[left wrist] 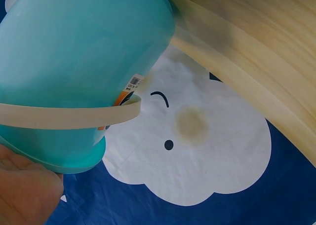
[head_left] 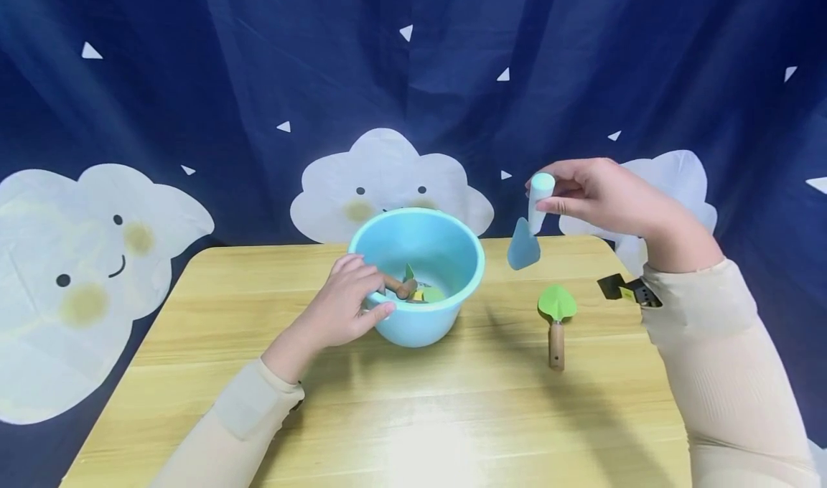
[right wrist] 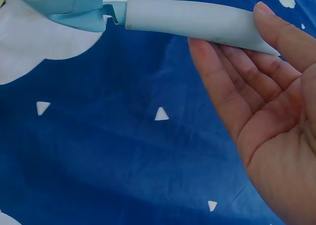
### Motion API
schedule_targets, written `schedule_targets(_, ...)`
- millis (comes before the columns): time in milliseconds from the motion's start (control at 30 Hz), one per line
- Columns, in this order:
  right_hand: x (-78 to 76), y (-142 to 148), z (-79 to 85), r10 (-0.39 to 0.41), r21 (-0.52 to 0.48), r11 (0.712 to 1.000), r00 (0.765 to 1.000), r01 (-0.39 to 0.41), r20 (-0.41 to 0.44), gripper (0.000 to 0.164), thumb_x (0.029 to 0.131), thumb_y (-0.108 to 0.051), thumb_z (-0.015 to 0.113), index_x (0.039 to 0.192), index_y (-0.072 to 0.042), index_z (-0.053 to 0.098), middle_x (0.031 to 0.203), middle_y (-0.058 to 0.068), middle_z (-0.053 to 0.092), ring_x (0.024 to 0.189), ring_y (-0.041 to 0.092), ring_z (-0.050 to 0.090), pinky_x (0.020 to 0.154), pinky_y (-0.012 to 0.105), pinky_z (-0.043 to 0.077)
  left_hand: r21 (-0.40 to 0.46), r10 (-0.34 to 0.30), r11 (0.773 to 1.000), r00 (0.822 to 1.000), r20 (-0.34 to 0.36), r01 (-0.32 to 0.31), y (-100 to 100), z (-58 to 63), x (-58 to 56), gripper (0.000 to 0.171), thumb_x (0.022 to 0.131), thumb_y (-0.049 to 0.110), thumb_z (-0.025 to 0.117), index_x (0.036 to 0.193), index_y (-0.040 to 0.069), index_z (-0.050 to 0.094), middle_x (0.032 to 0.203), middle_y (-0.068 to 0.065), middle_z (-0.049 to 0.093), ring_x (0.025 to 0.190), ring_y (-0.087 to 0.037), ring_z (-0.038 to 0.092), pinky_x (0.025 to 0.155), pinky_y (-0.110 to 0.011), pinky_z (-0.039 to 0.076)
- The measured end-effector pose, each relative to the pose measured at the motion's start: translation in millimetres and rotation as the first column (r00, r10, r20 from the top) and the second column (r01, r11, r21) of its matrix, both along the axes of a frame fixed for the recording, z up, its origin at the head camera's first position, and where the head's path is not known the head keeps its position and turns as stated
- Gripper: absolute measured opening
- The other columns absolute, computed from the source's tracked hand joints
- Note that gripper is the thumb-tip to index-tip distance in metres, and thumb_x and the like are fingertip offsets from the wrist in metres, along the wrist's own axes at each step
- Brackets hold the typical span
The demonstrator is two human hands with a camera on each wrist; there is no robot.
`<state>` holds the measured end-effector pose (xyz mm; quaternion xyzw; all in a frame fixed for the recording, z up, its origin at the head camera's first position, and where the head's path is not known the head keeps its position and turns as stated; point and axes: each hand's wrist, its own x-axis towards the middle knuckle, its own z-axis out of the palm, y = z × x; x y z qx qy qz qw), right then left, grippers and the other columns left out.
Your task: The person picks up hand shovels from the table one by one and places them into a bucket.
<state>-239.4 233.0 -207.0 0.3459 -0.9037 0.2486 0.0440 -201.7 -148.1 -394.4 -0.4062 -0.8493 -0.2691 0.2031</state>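
Observation:
My left hand (head_left: 345, 298) grips the near left rim of a light blue plastic bucket (head_left: 416, 330), thumb outside and fingers over the edge. In the left wrist view the bucket's wall (left wrist: 84, 52) shows a beige strap-like handle (left wrist: 59, 117) and a partly hidden label. Inside lie small garden tools with wooden handles (head_left: 407, 289) and green parts, partly hidden by the rim. To the right of the bucket, my right hand (head_left: 601, 194) pinches a hand trowel by its pale blue handle (right wrist: 182, 20). The trowel's blue blade (head_left: 524, 246) points down, above the table's far edge.
A small trowel with a green leaf-shaped blade (head_left: 557, 303) and wooden handle lies on the wooden table (head_left: 258, 294), right of the bucket. Behind the table hangs a dark blue curtain (head_left: 349, 64) with white clouds and triangles.

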Motion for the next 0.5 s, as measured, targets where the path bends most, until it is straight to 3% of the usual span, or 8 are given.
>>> schedule_targets(300, 6.0, -7, 22.6, 0.019, -0.004, 1.0, 0.997, -0.019, -0.078, 0.028, 0.092, -0.009, 0.073, 0.12, -0.009, 0.068, 0.099, -0.001, 0.074, 0.089, -0.001, 0.067, 0.081, 0.01, 0.047, 0.005, -0.009, 1.0, 1.0, -0.006, 0.009, 0, -0.6, -0.5, 0.041, 0.101, 0.055, 0.046, 0.087, 0.019, 0.06, 0.11, 0.003, 0.071, 0.098, -0.018, 0.055, 0.107, -0.051, 0.026)
schedule_targets(500, 7.6, -15, 31.6, 0.052, -0.011, 0.999, 0.994, -0.053, -0.094, 0.028, 0.092, -0.008, 0.071, 0.12, -0.008, 0.068, 0.1, -0.001, 0.074, 0.091, -0.001, 0.067, 0.082, 0.01, 0.047, -0.01, 0.015, 1.0, 1.0, -0.005, -0.015, -1, -0.6, -0.7, 0.047, 0.101, 0.058, 0.042, 0.078, 0.018, 0.05, 0.102, 0.003, 0.07, 0.089, -0.017, 0.052, 0.107, -0.052, 0.026)
